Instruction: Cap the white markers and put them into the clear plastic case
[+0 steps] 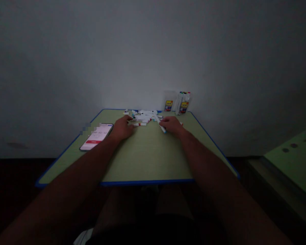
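Several white markers [145,117] lie in a loose pile at the back of the table. My right hand [172,124] pinches a white marker [156,119], which slants from the pile toward me with a bluish near end. At the pile's left edge is my left hand [123,127], its thumb and forefinger apart. A white marker with an orange-red band [140,124] lies by the left thumb tip; whether they touch I cannot tell. The lower fingers of both hands are partly hidden.
The pale green table [145,160] has a blue edge and stands against a grey wall. A lit phone [97,137] lies left of my left hand. At the back right stand a clear case [168,102] and another case holding several markers [184,102].
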`<state>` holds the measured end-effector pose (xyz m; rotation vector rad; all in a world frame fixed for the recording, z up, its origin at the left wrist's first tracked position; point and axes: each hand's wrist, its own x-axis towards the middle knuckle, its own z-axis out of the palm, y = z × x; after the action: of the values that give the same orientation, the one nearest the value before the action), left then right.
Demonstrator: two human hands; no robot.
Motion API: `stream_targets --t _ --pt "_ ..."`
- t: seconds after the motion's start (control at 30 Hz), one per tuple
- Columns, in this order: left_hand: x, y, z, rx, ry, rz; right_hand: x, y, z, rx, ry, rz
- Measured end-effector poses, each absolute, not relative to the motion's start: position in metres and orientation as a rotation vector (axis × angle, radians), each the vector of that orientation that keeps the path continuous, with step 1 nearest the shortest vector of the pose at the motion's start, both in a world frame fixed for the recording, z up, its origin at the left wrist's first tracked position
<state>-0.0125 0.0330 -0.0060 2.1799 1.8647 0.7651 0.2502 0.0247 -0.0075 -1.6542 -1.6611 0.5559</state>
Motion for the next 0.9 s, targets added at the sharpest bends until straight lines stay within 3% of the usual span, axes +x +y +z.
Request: stream_targets --t 0.3,0.9 --pt "-0.006 0.084 0.024 2.314 2.023 0.565 0.245 0.022 -0.005 -1.731 -1.676 0.549" --pt "0.013 0.147 0.01 2.222 2.036 0.276 0.242 0.021 -0.006 -1.686 -1.635 0.616"
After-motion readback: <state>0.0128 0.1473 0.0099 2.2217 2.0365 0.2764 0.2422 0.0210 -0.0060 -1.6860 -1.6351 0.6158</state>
